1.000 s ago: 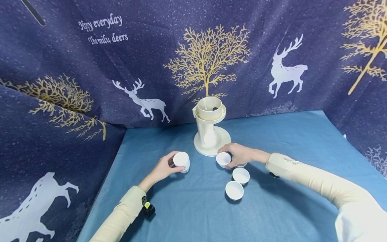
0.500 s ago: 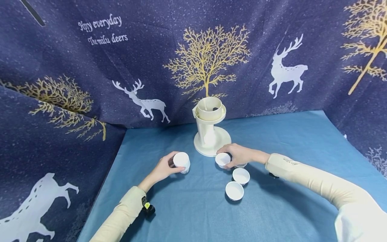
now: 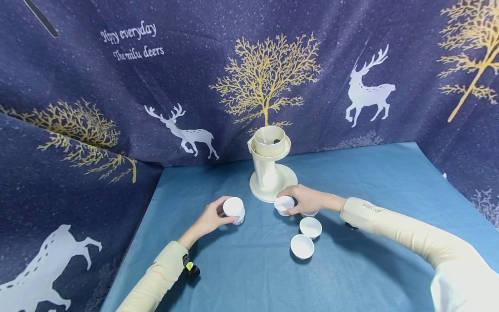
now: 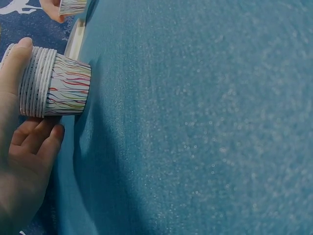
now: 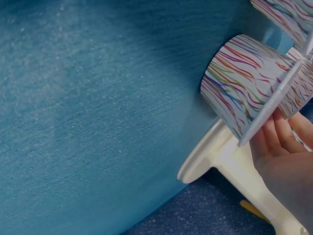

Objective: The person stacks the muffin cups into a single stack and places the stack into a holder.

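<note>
My left hand [image 3: 210,219] grips an upright stack of nested paper cups [image 4: 58,83], patterned with coloured wavy lines, thumb on one side and fingers on the other. My right hand [image 3: 306,198] pinches a single paper cup [image 3: 283,205] by its side, just in front of the cream stand. In the right wrist view this held cup is partly hidden behind a nearer paper cup [image 5: 244,81] on the cloth. Two more paper cups, one [image 3: 310,227] beside the other [image 3: 302,247], stand mouth up nearer to me. Another cup [image 3: 310,213] is mostly covered by the right hand.
At the back middle rises a cream stand [image 3: 259,167] with a round base and an open ring-shaped top; something small and dark sits inside the top. Blue cloth [image 3: 241,273] covers the table. A dark curtain printed with deer and trees hangs behind and at the sides.
My right hand has moved slightly left with its paper cup, away from the cups on the cloth. The left hand and its stack stay in place.
</note>
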A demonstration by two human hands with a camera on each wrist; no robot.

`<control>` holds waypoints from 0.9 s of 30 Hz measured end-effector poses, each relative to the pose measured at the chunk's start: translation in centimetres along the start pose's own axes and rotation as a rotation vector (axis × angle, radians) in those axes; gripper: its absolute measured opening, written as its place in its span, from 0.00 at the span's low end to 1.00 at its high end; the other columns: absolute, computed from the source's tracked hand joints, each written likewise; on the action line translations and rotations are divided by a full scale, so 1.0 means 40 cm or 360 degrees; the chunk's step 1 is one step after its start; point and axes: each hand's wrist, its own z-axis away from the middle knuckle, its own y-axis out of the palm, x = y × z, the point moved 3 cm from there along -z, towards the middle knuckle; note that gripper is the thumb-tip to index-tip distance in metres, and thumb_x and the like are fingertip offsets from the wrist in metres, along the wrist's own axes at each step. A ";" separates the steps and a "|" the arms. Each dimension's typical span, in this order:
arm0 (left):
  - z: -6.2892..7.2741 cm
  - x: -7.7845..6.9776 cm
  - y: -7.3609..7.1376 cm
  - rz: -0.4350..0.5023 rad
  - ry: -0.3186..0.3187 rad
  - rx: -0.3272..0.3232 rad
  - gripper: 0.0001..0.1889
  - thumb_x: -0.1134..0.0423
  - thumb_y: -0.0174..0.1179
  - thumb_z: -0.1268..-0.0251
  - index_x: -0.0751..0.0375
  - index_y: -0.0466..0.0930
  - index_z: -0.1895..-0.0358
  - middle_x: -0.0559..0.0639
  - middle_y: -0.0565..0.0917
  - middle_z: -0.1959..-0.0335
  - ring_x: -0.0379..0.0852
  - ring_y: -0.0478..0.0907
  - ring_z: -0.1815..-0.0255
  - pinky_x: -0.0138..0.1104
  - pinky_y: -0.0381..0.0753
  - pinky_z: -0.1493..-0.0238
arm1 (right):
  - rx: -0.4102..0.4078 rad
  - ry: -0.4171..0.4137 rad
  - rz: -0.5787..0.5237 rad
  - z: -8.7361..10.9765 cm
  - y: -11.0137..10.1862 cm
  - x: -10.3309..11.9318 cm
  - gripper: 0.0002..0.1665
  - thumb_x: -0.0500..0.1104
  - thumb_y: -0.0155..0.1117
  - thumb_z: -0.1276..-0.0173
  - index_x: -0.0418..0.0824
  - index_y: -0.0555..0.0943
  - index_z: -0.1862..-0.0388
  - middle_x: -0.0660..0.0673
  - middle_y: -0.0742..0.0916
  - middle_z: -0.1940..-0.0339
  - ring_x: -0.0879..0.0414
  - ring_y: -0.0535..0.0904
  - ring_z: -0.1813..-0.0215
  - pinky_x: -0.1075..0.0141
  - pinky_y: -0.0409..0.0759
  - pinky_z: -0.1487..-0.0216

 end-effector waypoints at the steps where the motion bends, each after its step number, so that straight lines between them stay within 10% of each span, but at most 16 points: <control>1: 0.000 0.000 0.000 0.0002 -0.0001 0.0002 0.30 0.63 0.72 0.46 0.59 0.73 0.39 0.58 0.78 0.41 0.56 0.76 0.38 0.44 0.75 0.38 | -0.0005 -0.0010 -0.0003 -0.001 -0.001 0.004 0.29 0.50 0.69 0.38 0.39 0.78 0.41 0.43 0.84 0.45 0.51 0.79 0.44 0.58 0.79 0.48; 27: 0.000 -0.004 -0.001 -0.0011 -0.0002 0.0008 0.30 0.63 0.72 0.46 0.60 0.72 0.39 0.59 0.78 0.41 0.55 0.76 0.38 0.44 0.75 0.39 | -0.0161 -0.0179 0.0003 -0.027 0.005 0.035 0.32 0.48 0.67 0.37 0.32 0.74 0.39 0.40 0.81 0.42 0.47 0.76 0.39 0.53 0.74 0.38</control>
